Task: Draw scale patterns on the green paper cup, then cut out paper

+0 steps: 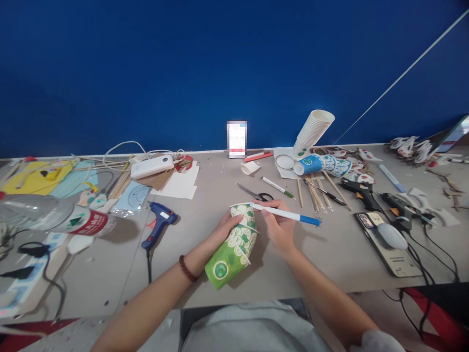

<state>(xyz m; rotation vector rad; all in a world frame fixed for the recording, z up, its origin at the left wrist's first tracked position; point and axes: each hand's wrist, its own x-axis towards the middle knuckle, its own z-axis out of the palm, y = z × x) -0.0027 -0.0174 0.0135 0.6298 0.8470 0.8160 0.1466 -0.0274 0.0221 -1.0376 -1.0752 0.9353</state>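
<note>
Near the front middle of the table, my left hand (227, 229) is wrapped round a tilted chain of green-and-white patterned paper cups (234, 249), joined one into another. The lowest cup is solid green with a round emblem. My right hand (279, 226) is closed on a white marker with a blue end (289, 213). The marker's other end reaches the rim of the top cup; I cannot tell whether it touches. Just behind my right hand lie scissors (262, 195) with black handles, and a white-and-green marker (277, 187) rests beyond them.
A blue glue gun (159, 222) and a plastic bottle (54, 213) lie to the left, near a power strip (36, 278). Rightward are a blue cup chain (322, 165), a cup stack (314, 131), black glue guns (361, 193) and a phone (388, 249). A screen (237, 139) stands at the back.
</note>
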